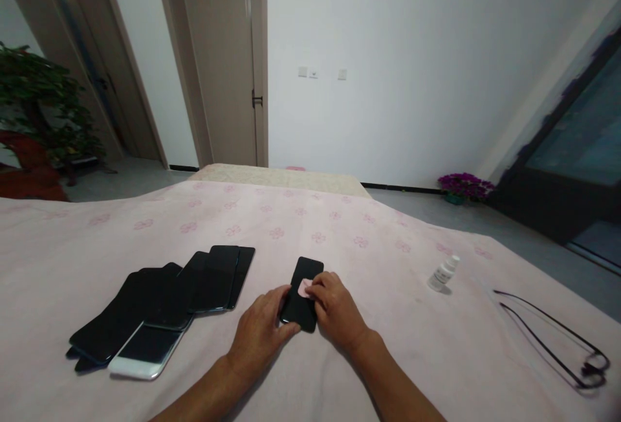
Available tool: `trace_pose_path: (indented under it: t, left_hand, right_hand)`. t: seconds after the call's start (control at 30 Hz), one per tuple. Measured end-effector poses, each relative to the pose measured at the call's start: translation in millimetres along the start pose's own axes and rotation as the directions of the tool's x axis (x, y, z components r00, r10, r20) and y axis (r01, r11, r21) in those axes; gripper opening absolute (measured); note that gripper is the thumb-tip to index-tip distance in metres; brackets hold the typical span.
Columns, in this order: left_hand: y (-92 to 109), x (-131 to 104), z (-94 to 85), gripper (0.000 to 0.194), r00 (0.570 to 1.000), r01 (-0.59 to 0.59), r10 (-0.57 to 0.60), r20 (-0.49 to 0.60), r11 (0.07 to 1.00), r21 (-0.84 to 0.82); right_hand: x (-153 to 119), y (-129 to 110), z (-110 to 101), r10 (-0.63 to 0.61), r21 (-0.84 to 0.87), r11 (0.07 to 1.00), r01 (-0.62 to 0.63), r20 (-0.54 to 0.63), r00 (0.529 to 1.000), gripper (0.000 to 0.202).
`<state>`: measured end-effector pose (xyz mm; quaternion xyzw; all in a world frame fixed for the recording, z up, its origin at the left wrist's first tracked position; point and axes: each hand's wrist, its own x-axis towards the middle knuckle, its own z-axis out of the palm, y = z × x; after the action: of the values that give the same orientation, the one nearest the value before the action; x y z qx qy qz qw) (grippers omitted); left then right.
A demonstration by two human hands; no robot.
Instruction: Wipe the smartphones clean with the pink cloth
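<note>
A black smartphone point(299, 314) lies flat on the pink flowered cloth in front of me. My left hand point(262, 318) grips its left side, thumb at the lower edge and fingers along the side. Pinched in the fingers of my right hand point(337, 305) is a small pale pink cloth point(305, 288), which rests on the phone's screen. To the left, several black phones point(213, 279) lie in an overlapping spread. A white-framed phone point(148, 351) sits at the near edge of that spread.
A small white bottle point(443, 274) stands to the right, slightly tilted in view. Farther right lie black-framed eyeglasses point(553, 338) with their arms extended. Beyond the pink cloth point(388, 370) are a white wall, a door point(220, 59) and a pot of purple flowers point(463, 187).
</note>
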<state>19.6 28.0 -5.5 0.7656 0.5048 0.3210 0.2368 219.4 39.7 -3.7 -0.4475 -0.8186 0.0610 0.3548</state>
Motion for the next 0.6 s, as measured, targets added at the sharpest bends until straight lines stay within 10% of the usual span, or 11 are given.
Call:
trace_pose_path:
  t: [0.3,0.6]
  left_hand:
    - [1,1,-0.8,0.053,1.0,0.007,-0.007,0.005,1.0,-0.023]
    - [7,-1,2.0,0.055,0.999,-0.05,0.048,0.021,0.988,0.143]
  right_hand:
    - [-4,-7,1,-0.17,0.102,0.983,0.154,0.172,0.97,0.025]
    - [1,0,-1,0.012,-0.039,0.999,-0.011,0.042,0.999,0.029]
